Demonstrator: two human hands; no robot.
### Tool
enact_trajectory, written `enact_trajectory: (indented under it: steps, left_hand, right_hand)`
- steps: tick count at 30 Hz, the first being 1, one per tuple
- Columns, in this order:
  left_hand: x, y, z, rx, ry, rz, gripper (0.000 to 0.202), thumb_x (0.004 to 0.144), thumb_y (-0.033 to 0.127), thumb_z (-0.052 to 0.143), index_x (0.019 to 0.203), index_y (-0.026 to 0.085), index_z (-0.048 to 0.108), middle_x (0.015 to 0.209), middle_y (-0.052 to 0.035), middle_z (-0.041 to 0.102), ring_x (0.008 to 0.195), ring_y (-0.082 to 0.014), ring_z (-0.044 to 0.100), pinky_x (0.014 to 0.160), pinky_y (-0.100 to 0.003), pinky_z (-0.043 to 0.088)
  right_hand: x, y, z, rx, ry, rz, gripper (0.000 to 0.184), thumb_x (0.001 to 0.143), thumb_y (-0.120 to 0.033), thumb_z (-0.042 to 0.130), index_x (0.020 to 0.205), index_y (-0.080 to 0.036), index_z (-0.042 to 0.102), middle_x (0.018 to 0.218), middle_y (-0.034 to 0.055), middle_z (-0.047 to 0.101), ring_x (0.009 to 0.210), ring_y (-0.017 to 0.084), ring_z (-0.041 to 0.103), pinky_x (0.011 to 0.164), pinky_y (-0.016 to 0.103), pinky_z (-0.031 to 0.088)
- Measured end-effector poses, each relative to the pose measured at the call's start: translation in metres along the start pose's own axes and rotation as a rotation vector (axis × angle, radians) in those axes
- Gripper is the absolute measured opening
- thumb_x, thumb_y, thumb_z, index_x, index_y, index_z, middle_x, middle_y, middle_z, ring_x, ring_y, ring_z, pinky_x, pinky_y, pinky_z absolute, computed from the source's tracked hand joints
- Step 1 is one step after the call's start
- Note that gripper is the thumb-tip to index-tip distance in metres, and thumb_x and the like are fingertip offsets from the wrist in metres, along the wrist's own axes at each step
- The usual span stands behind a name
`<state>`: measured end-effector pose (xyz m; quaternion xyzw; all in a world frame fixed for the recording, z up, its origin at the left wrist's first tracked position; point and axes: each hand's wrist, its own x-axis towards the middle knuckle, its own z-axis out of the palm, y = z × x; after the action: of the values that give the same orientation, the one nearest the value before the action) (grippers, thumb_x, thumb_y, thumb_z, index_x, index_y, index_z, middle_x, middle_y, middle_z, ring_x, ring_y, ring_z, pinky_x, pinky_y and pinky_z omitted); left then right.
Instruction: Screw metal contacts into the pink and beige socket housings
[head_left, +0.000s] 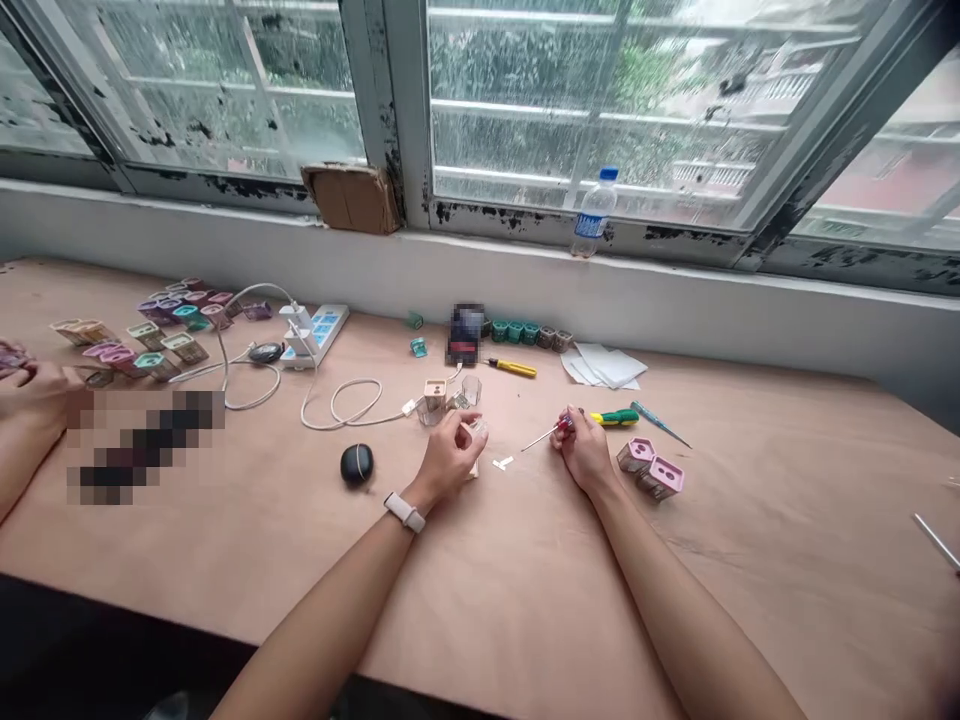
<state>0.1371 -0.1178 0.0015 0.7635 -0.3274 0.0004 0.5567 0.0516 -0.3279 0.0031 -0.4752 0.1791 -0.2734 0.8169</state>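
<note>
- Far left, well beyond the left hand: a co-worker's hand (34, 395) is reaching in from the edge of the view, its fingers curling around a small purple item (11, 357).
- Ahead of the co-worker's hand: purple, pink, teal and beige plastic charger housings (169, 325) are lying in loose rows on the tabletop (757, 520).
- Left of the left hand: a pixelated patch (142, 445) is obscuring part of the tabletop, and its contents cannot be determined.
- Ahead and left of the left hand: a white power strip (324, 335) is carrying a white plug, with a white cable (352, 408) looping toward the hands.
- Just left of the left hand: a black rounded object (357, 465) is sitting on the tabletop.
- Left hand (450, 458): wearing a white watch strap (403, 511), it is closing its fingers on a small clear plastic housing (475, 432), which is partly hidden.
- Just ahead of the left hand: a beige housing (433, 396) and a clear plastic shell (470, 390) are standing close together.
- Between the hands: a small white plastic piece (502, 462) is lying apart from both.
- Right hand (585, 450): it is pinching a red-handled precision screwdriver (564, 424), with the shaft pointing toward the left hand and not touching it.
- Ahead of the right hand: a yellow-handled screwdriver (511, 368), teal and brown housings (521, 333) and white paper sheets (604, 365) are lying in a loose line.
- Just right of the right hand: a green-and-yellow-handled screwdriver (613, 418) and two pink housings (649, 468) are resting on the tabletop.
</note>
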Motion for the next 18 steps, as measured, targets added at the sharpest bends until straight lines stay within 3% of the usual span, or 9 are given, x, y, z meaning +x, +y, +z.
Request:
enact_trajectory:
  steps: [7, 18]
  left_hand:
    - [-0.0006, -0.0036, 0.0005, 0.004, 0.013, 0.057, 0.025, 0.087, 0.030, 0.063, 0.107, 0.016, 0.062, 0.092, -0.0046, 0.063, 0.065, -0.0120, 0.055, 0.065, -0.026, 0.046]
    - [-0.0007, -0.0028, 0.0017, -0.018, -0.022, 0.088, 0.023, 0.086, 0.025, 0.065, 0.106, 0.013, 0.062, 0.086, -0.0028, 0.062, 0.062, -0.0105, 0.056, 0.065, -0.025, 0.046]
  right_hand:
    - [0.0027, 0.0012, -0.0027, -0.049, -0.020, -0.016, 0.037, 0.069, -0.046, 0.082, 0.071, -0.019, 0.056, 0.061, -0.0047, 0.052, 0.047, 0.007, 0.047, 0.041, 0.019, 0.039]
    - [0.0044, 0.0000, -0.0027, -0.052, -0.033, -0.022, 0.037, 0.077, -0.045, 0.078, 0.068, -0.018, 0.055, 0.057, -0.0061, 0.045, 0.046, 0.006, 0.046, 0.040, 0.019, 0.039]
